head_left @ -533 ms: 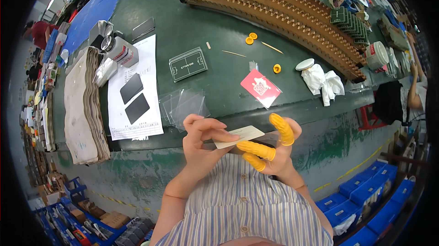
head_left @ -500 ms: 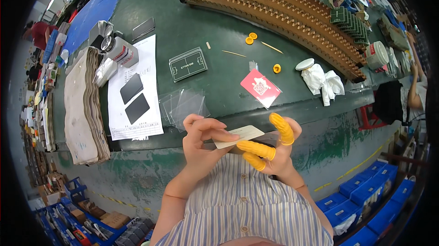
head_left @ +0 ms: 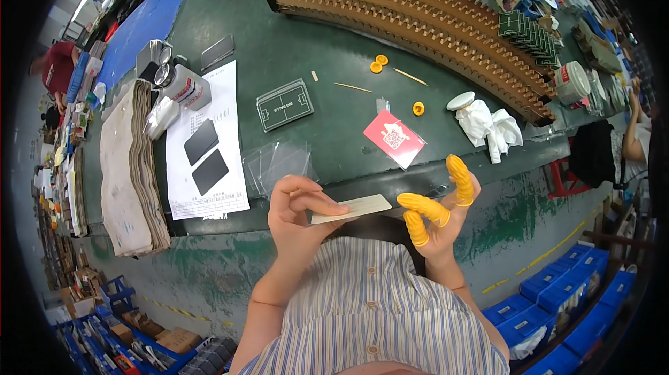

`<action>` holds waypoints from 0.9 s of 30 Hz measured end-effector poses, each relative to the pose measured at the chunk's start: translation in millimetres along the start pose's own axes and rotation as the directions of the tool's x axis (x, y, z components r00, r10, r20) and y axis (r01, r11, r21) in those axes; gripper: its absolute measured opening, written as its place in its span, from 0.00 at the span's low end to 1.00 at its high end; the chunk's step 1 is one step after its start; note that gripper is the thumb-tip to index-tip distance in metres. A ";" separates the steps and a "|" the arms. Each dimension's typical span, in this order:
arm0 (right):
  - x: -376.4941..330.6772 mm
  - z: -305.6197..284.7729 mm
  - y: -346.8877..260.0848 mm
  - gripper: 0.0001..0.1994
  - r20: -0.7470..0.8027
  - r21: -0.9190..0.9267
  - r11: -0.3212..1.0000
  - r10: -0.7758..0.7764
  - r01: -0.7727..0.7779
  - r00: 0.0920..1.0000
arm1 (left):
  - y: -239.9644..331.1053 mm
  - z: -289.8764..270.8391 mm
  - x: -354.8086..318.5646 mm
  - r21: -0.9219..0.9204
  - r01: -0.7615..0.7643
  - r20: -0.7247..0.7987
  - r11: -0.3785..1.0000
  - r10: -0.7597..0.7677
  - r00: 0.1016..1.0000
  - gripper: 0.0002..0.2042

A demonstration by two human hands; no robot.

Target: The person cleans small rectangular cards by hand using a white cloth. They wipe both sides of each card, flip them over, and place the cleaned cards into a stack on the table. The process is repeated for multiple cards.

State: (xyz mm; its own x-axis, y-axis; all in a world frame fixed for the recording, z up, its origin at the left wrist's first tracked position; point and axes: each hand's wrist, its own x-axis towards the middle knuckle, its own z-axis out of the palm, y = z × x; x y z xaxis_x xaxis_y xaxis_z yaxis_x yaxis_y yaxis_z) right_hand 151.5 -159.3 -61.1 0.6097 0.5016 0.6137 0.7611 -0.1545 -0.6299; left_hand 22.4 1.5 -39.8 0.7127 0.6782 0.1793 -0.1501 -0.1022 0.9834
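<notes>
Between the thumb and fingers of my left hand (head_left: 291, 220) is a thin cream-coloured card (head_left: 364, 206), held nearly level in front of the table edge. My right hand (head_left: 444, 230), with yellow rubber finger cots (head_left: 426, 207) on three digits, is just right of the card. Its fingers are spread and hold nothing, with a small gap to the card. Beyond my left hand lie clear plastic sleeves (head_left: 284, 165) and a small stack of dark green cards (head_left: 285, 105) with white pitch lines. A red card (head_left: 394, 137) in a clear sleeve lies beyond the gap between my hands.
Long slotted wooden racks (head_left: 418, 39) cross the far side, with green cards upright at the right end. Yellow finger cots (head_left: 418, 108), thin wooden sticks (head_left: 410, 77) and a crumpled white cloth (head_left: 499, 133) lie nearer. At left are a printed sheet (head_left: 226, 187), black cards (head_left: 210, 172), a bottle (head_left: 194, 89) and layered cloths (head_left: 124, 180).
My right hand has moved right, away from the card, and its fingers have come off it. My left hand has shifted slightly left with the card.
</notes>
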 end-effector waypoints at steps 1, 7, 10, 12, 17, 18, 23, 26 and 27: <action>1.3 0.4 -0.2 0.13 -0.009 0.051 0.999 0.015 -0.015 1.000 | 2.1 2.0 -0.2 -0.071 0.045 -0.006 0.996 -0.045 0.999 0.25; 0.7 16.1 -3.0 0.31 -0.040 0.482 0.875 0.069 -0.042 0.997 | -6.2 4.1 -3.6 -0.020 0.037 0.022 0.999 -0.036 0.999 0.24; -7.3 16.5 -2.3 0.33 0.052 0.460 0.887 0.027 -0.048 0.998 | -8.5 2.2 -6.1 0.179 -0.098 0.097 0.979 0.081 0.992 0.24; -9.3 10.9 -2.6 0.31 0.137 0.395 0.916 0.009 -0.063 0.991 | -7.4 -0.7 -6.0 0.282 -0.215 0.185 0.935 0.167 0.968 0.23; -9.2 5.2 -3.5 0.15 0.131 0.342 0.939 -0.016 -0.030 0.991 | -13.3 7.8 -5.2 0.176 -0.241 0.137 0.955 0.219 0.966 0.31; -20.1 7.4 2.5 0.17 0.097 0.331 0.943 -0.070 0.034 0.993 | -13.2 10.9 -3.7 0.093 -0.172 0.131 0.981 0.159 0.979 0.35; -37.7 6.8 27.6 0.21 0.361 0.863 0.392 -0.034 -0.320 0.932 | 15.3 20.7 -1.7 -0.522 0.429 0.297 0.737 -0.314 0.902 0.46; -34.5 5.5 24.4 0.21 0.343 0.860 0.415 -0.040 -0.296 0.939 | 5.9 10.9 1.0 -0.496 0.583 0.412 0.643 -0.416 0.811 0.37; -32.5 5.2 23.2 0.21 0.356 0.873 0.376 -0.051 -0.312 0.933 | 0.9 8.1 0.9 -0.458 0.631 0.449 0.626 -0.450 0.772 0.34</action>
State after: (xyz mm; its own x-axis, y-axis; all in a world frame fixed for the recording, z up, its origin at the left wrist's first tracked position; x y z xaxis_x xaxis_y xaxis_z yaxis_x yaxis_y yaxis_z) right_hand 148.1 -174.8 -98.2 0.4514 0.7788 0.4355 -0.0970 0.5280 -0.8437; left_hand 28.4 -3.9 -38.5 0.9253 0.2429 -0.2913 0.0421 0.6976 0.7153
